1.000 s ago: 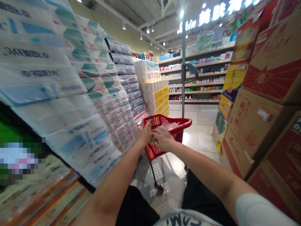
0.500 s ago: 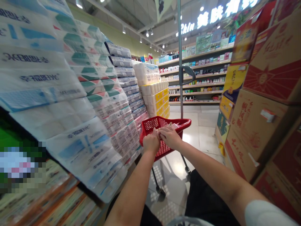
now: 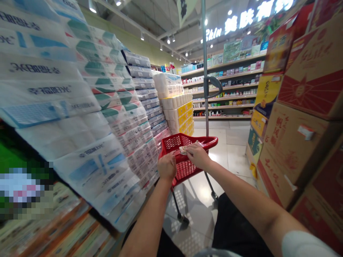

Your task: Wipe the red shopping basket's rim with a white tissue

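Head view, supermarket aisle. The left hand [image 3: 166,166] and right hand [image 3: 195,155] are close together, just apart, both over the near end of a red plastic shopping basket [image 3: 184,165] on a wheeled frame. The right hand's fingers [image 3: 187,148] are closed on a small pale item [image 3: 183,150], which pokes out toward the left hand. What it is: too small to tell. The left hand sits curled at the basket's near rim, its knuckles up; can't tell if it is gripping the rim or touching the item. The item is above the basket's mesh side, between the hands, not lying down inside.

Basket has a curved red handle [image 3: 207,142] reaching right, and a caster [image 3: 182,217] on the tile floor [image 3: 230,150]. Left of it, wrapped packs of toilet paper [image 3: 66,107] are stacked high, leaning into view, with a stack of yellow-labelled paper roll packs [image 3: 179,114] further along. Right side: printed cardboard cartons [image 3: 302,82] piled up. Ahead, a metal pole [image 3: 205,71] with a curved fitting, then shelves of boxed goods [image 3: 222,85] under a lit sign [image 3: 246,19]. Bottom of frame: both forearms, a white sleeve [image 3: 305,248], dark trousers [image 3: 235,228].
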### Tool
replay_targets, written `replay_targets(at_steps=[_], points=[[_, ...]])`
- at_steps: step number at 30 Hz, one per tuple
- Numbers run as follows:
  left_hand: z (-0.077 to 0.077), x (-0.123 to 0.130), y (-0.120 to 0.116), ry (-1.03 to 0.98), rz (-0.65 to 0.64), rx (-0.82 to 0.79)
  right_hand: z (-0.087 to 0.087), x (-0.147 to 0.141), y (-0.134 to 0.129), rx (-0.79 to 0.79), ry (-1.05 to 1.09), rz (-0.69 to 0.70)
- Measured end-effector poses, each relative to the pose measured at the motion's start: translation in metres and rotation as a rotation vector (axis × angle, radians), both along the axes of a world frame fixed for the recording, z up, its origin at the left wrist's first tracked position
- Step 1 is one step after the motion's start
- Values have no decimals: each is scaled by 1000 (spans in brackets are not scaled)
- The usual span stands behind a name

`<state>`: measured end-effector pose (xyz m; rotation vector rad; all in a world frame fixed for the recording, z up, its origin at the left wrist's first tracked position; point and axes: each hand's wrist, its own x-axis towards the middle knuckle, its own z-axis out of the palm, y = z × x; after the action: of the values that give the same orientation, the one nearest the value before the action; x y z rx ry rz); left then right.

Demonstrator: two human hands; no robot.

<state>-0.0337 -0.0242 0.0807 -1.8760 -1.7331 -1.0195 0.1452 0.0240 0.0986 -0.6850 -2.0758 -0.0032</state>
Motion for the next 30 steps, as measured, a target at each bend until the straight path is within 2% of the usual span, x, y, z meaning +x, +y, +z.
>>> replay_targets(at_steps=[3, 7, 13, 17, 20, 24, 26, 28, 30], points=[[-10, -16, -2, -272, 11, 120, -2, -12, -7, 5, -1, -13], [-22, -26, -4, -375, -72, 136, -2, -32, -24, 47, -96, 94], [-25, -22, -3, -236, -28, 92, 13, -54, -27, -29, -271, -165], [-24, -23, -3, -177, -35, 49, 24, -70, -17, -62, -440, -204], [-23, -25, -5, -107, -23, 6, 19, -72, -17, -76, -448, -216], [-23, -24, -9, -100, 6, 34, -7, -63, -35, 64, -254, -246], [-24, -22, -10, -101, -5, 56, -14, -62, -41, 79, -176, -277], [-24, -19, -12, -109, -14, 67, -10, -66, -41, 58, -198, -309], [-24, -17, -13, -130, -3, 66, 5, -74, -33, 6, -329, -318]])
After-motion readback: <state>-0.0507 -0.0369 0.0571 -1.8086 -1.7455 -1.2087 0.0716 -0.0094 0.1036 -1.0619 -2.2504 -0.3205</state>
